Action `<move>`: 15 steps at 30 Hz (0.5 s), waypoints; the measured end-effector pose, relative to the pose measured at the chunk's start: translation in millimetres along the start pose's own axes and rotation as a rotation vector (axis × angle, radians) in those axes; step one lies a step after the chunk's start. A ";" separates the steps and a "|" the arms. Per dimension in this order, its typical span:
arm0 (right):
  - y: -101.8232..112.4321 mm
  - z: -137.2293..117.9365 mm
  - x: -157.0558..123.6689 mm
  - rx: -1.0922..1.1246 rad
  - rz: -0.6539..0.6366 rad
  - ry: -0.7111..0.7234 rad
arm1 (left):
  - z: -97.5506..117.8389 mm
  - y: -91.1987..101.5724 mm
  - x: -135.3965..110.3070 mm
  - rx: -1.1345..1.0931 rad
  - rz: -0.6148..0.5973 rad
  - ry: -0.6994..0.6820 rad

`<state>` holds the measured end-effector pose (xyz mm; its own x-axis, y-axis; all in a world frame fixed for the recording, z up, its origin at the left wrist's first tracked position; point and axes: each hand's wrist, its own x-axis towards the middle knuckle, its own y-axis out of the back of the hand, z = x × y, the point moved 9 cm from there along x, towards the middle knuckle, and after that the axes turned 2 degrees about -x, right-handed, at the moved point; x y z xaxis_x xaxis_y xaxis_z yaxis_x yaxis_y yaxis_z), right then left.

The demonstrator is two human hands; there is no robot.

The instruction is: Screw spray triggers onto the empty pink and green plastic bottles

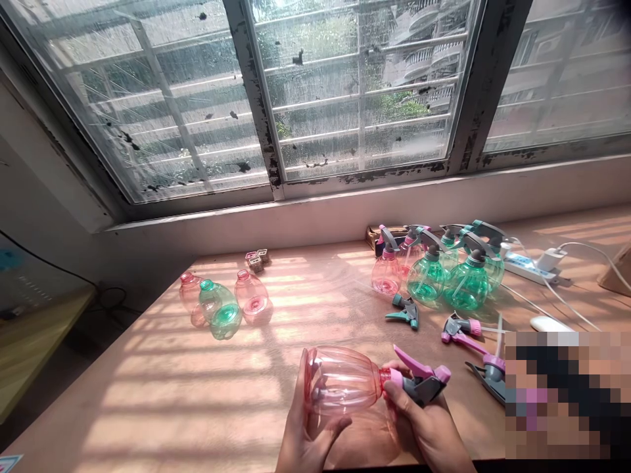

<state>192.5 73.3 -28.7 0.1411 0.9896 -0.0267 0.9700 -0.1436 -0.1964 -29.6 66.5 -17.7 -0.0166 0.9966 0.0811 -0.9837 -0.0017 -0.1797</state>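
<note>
A clear pink spray bottle [345, 378] lies sideways just above the table's near part. My left hand [303, 424] grips it around its base, with the thumb apart below. At the bottle's neck, a pink and dark grey trigger sprayer [426, 382] is in place, its trigger pointing up and back. My right hand [431, 424] is closed on the sprayer's pink collar, thumb in front; whether the collar is fully tight cannot be told. Beyond my right hand lie a teal and grey trigger sprayer [405, 314] and a pink one [461, 330].
Bottles without sprayers, two pink and one green [221, 312], stand at left. Several bottles with sprayers, pink and green [466, 286], stand at back right, beside a white power strip [525, 268] with cables. Small blocks [256, 261] sit near the window. Pixelation hides the lower right corner.
</note>
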 end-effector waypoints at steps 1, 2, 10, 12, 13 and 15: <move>0.5 1.9 0.7 -0.011 -0.014 -0.006 | 1.6 0.2 -0.2 0.015 -0.006 -0.015; 1.0 3.8 1.1 -0.022 -0.027 -0.012 | 2.9 0.7 -0.3 0.032 -0.013 -0.028; -0.8 10.3 1.0 0.070 -0.039 -0.021 | 2.8 0.5 1.4 0.056 -0.029 -0.034; -2.0 7.8 1.5 0.084 -0.046 -0.009 | 2.6 -0.6 1.2 0.043 -0.019 -0.027; -2.4 6.4 1.8 0.075 -0.053 -0.003 | 1.9 -0.6 1.1 0.038 -0.019 -0.020; -2.0 4.2 2.4 0.047 -0.064 0.008 | 1.3 1.3 1.3 0.039 -0.028 -0.018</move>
<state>190.1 76.0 -32.6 0.0809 0.9967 -0.0051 0.9667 -0.0797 -0.2431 -31.1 67.7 -16.5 0.0087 0.9947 0.1028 -0.9901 0.0230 -0.1386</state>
